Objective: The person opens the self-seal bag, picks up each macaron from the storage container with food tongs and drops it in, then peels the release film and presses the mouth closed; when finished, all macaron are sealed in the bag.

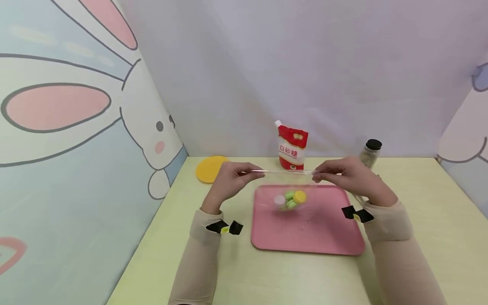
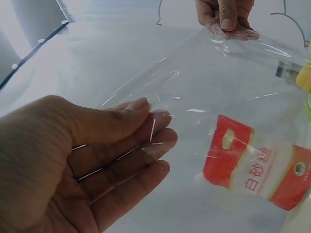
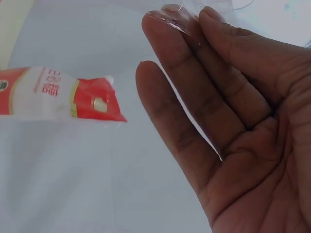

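A clear plastic bag (image 1: 284,180) is stretched between two raised hands above a pink tray (image 1: 324,233). My left hand (image 1: 236,178) pinches one end of its top edge between thumb and fingers. At the opposite end, my right hand (image 1: 343,173) pinches the plastic, which is bunched under the thumb in the left wrist view. Small round macaron-like pieces show through or beneath the clear film: a yellow one (image 1: 299,197), a pale pink one (image 1: 279,201) and green ones (image 1: 291,204). In the right wrist view, the thumb (image 3: 238,34) presses plastic against the fingertips.
A red and white sugar pouch (image 1: 292,146) stands at the table's back by the wall. Left of it lies a yellow round disc (image 1: 209,169). Partly behind the right hand stands a glass jar (image 1: 368,157) with a black lid. Rabbit pictures cover the side wall (image 1: 57,203).
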Tool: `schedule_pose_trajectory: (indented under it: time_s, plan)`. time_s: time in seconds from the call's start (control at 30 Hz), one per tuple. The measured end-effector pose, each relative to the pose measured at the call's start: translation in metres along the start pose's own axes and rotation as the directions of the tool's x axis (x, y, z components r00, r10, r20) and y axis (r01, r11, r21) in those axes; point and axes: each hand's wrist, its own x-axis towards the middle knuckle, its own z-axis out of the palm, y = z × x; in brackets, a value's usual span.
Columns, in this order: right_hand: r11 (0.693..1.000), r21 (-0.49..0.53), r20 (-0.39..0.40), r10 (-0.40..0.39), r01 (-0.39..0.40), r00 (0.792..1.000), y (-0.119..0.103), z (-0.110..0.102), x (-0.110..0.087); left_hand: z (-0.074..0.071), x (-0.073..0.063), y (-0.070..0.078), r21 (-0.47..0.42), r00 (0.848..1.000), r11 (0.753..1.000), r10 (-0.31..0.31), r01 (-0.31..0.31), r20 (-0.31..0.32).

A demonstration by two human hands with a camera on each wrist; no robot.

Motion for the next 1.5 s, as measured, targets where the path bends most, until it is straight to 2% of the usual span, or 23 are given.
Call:
schedule_pose_trajectory:
  time_s: [0.2, 0.3, 0.4, 0.57, 0.63, 0.73, 0.83, 0.9, 1.0, 1.13, 1.2, 1.27, 1.4, 1.5]
  plan:
    - [0.993, 0.085, 0.025, -0.081, 0.079, 0.996, -0.013, 0.014, 0.021, -0.034, -0.008, 0.008, -0.039, 1.0, 0.999, -0.02, 0.02, -0.008]
    - [0.985, 0.148, 0.066, -0.096, 0.085, 0.993, -0.017, 0.028, 0.033, -0.052, -0.018, 0.007, -0.062, 0.996, 0.994, -0.087, 0.088, 0.018]
    - [0.979, 0.189, 0.115, -0.094, 0.071, 0.989, -0.023, 0.042, 0.043, -0.067, -0.029, 0.006, -0.082, 0.983, 0.98, -0.176, 0.18, 0.051]
    - [0.978, 0.207, 0.198, -0.076, 0.034, 0.977, -0.033, 0.059, 0.056, -0.085, -0.046, 0.006, -0.055, 0.951, 0.955, -0.283, 0.292, 0.12]
    - [0.977, 0.214, 0.251, -0.067, 0.012, 0.966, -0.036, 0.065, 0.06, -0.092, -0.051, 0.008, -0.027, 0.933, 0.943, -0.323, 0.331, 0.159]
    - [0.975, 0.222, 0.341, -0.044, -0.035, 0.939, -0.038, 0.072, 0.064, -0.1, -0.057, 0.011, 0.002, 0.894, 0.92, -0.381, 0.392, 0.236]
    - [0.962, 0.258, 0.411, -0.022, -0.093, 0.911, -0.042, 0.076, 0.065, -0.103, -0.061, 0.013, -0.004, 0.854, 0.9, -0.412, 0.436, 0.318]
    - [0.949, 0.293, 0.438, -0.027, -0.114, 0.899, -0.045, 0.077, 0.065, -0.104, -0.062, 0.014, -0.021, 0.834, 0.888, -0.423, 0.459, 0.354]
    - [0.93, 0.348, 0.464, -0.061, -0.118, 0.884, -0.047, 0.08, 0.065, -0.105, -0.064, 0.013, -0.045, 0.82, 0.876, -0.43, 0.481, 0.378]
    - [0.933, 0.343, 0.484, -0.073, -0.112, 0.872, -0.043, 0.085, 0.069, -0.105, -0.063, 0.007, -0.049, 0.809, 0.869, -0.436, 0.492, 0.394]
    - [0.944, 0.308, 0.479, -0.048, -0.117, 0.876, -0.036, 0.09, 0.073, -0.104, -0.06, 0.0, -0.027, 0.803, 0.869, -0.445, 0.494, 0.396]
    - [0.951, 0.279, 0.453, -0.008, -0.133, 0.891, -0.026, 0.097, 0.076, -0.101, -0.057, -0.011, 0.0, 0.803, 0.867, -0.461, 0.498, 0.377]
    - [0.944, 0.268, 0.368, 0.085, -0.194, 0.926, -0.007, 0.114, 0.083, -0.095, -0.049, -0.039, 0.069, 0.806, 0.849, -0.52, 0.524, 0.281]
    - [0.935, 0.268, 0.31, 0.144, -0.231, 0.94, 0.004, 0.123, 0.085, -0.088, -0.045, -0.059, 0.093, 0.795, 0.825, -0.563, 0.558, 0.226]
